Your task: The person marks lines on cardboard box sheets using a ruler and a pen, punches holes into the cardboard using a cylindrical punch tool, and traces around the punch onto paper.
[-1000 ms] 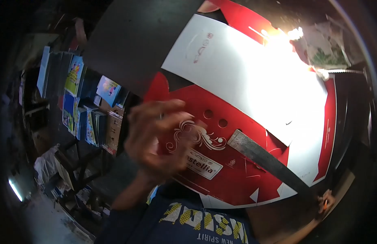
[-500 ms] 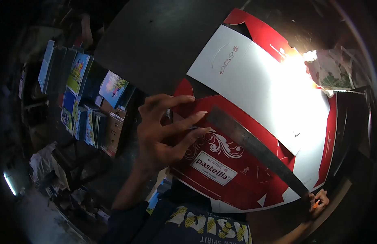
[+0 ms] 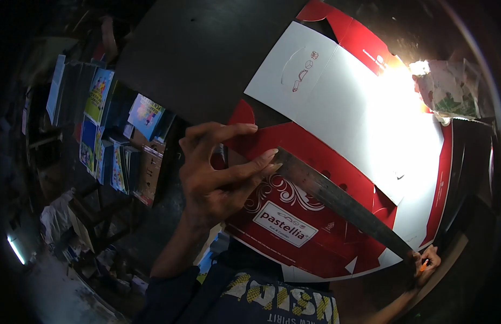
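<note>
A long metal ruler (image 3: 337, 195) lies slantwise across a flat, red printed cardboard box blank (image 3: 337, 229) with white scrolls and a "pastellia" label. At the ruler's upper left end is my left hand (image 3: 215, 173), its thumb and one fingertip close together on that end while another finger stretches out above the red card. My right hand (image 3: 430, 264), at the ruler's lower right end, is closed round a slim orange tool (image 3: 424, 265); its tip is too small to make out. Above the ruler lies a white-sided box blank (image 3: 315, 81) with small food drawings, overlapping the red one.
Stacks of colourful booklets (image 3: 99, 97) stand at the left, beside a brown carton (image 3: 148, 173). A dark tabletop (image 3: 180, 59) runs behind the card. Bright lamp glare covers part of the white card, near a crumpled printed sheet (image 3: 450, 89) at the right.
My left thumb has drawn closer to the neighbouring fingertip at the ruler's end. My right hand and the ruler's lower end have shifted slightly; the view has also moved a little.
</note>
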{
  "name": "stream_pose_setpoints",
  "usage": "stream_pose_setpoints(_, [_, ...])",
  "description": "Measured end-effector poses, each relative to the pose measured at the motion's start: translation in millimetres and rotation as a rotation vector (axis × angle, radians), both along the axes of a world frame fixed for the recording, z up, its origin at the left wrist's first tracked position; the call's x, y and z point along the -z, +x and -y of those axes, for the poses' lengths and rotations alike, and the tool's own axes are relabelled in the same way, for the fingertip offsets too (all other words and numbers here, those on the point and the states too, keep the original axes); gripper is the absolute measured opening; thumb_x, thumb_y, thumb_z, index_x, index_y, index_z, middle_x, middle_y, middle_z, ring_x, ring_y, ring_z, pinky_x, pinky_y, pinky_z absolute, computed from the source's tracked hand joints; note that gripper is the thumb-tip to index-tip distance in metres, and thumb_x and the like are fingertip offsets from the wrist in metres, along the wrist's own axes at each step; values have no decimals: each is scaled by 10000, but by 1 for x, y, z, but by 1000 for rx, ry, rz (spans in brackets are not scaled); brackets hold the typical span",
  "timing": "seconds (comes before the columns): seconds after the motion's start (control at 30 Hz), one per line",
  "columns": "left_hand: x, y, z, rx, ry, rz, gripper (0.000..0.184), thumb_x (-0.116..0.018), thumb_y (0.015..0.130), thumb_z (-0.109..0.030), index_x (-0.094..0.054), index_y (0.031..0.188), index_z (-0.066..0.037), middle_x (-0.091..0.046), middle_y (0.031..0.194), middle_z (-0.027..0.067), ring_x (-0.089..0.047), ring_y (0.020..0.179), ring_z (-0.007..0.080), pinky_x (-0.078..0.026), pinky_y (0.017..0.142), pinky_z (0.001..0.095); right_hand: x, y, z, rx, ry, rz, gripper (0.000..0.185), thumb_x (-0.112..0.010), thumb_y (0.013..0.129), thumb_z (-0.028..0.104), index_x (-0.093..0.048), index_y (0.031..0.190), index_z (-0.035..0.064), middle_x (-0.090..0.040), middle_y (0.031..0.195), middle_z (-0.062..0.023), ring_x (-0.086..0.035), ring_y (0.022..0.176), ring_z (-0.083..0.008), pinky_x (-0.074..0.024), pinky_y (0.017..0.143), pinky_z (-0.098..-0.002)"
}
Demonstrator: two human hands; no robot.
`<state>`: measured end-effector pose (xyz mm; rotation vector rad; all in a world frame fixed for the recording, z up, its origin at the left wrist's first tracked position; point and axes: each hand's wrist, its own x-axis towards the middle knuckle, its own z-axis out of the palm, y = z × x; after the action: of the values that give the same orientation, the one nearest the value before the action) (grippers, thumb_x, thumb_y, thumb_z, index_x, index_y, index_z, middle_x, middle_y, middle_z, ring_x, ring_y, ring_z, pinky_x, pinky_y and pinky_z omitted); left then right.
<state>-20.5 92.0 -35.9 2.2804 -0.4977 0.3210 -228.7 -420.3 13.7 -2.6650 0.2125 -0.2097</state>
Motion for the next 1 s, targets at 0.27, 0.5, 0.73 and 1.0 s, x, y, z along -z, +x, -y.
stream_pose_setpoints(0.27, [-6,2,2,19,32,0,285,-882,673,-136,-811,948,-163,-666,1218,59,-518,1095,224,-499,850,349,-11,1,13,-35,28,-201,529,-745,862,342,-358,660,43,-335,632,-34,-324,624,-157,-301,713,-342])
stream_pose_setpoints(0.5, [-4,2,2,14,26,12,290,-885,674,-147,-811,953,-176,-667,1219,54,-518,1096,221,-497,872,355,-8,4,15,-44,-5,-195,577,-746,850,416,-361,622,51,-301,589,-35,-301,588,-153,-309,687,-374])
stream_pose_setpoints(0.73, [-6,-1,1,-10,47,-22,308,-891,673,-161,-811,967,-204,-662,1230,39,-519,1123,220,-483,903,364,-8,5,13,-23,16,-202,602,-754,851,448,-362,620,54,-295,580,-35,-299,580,-145,-344,720,-377])
stream_pose_setpoints(1.0, [-12,-53,-20,-507,-390,-633,469,-892,750,-262,-702,1126,-56,-672,1171,131,-625,1057,234,-521,895,377,17,13,-4,43,-48,18,499,-765,861,325,-421,625,51,-346,598,-8,-347,578,-147,-362,723,-372])
